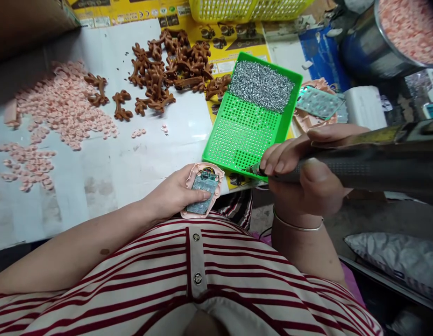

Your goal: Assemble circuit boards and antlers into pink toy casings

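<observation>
My left hand is closed around a pink plastic shell with a green circuit board inside, held just off the table's near edge. My right hand grips a dark electric screwdriver that lies level, its tip pointing left at the near corner of a green perforated tray. Small silver screws are heaped in the tray's far end. The screwdriver tip is a short way right of the pink shell, apart from it.
Brown antler-shaped parts are piled at the back of the white table. Pink rings are scattered on the left. Right of the tray lie more pink shells with boards. A yellow basket and a metal bucket of pink pieces stand behind.
</observation>
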The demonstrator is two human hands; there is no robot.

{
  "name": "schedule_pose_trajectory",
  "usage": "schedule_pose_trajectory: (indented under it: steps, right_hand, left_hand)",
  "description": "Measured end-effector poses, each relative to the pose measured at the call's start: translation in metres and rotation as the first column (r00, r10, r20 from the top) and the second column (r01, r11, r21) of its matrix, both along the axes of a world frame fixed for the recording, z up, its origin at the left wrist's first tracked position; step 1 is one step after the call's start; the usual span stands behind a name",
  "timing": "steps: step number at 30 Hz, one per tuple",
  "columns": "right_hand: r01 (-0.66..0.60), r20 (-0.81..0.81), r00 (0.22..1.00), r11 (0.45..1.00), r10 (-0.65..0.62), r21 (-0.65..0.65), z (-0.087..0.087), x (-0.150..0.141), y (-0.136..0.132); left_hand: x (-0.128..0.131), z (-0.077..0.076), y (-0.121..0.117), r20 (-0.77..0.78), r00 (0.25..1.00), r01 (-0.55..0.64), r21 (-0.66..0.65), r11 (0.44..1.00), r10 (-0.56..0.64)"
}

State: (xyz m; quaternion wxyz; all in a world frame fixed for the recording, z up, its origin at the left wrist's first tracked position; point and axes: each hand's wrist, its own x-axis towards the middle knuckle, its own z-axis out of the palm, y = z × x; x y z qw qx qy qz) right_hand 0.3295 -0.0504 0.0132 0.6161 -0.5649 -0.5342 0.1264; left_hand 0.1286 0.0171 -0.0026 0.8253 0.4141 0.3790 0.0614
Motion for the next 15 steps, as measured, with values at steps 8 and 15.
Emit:
schedule_pose_trajectory:
  steps: [8, 15]
  right_hand:
    - [-0.059, -0.053, 0.997, 0.998, 0.060, 0.018, -0.013, 0.004, -0.002]
    - [-0.206, 0.120, 0.968, 0.973, 0.218, -0.107, 0.005, 0.003, -0.018]
  left_hand:
    - [0.000, -0.001, 0.001, 0.012, 1.000, -0.020, -0.013, 1.000, 0.020]
    - [0.006, 0.002, -0.003, 0.045, 0.998, -0.032, -0.112, 0.993, 0.037]
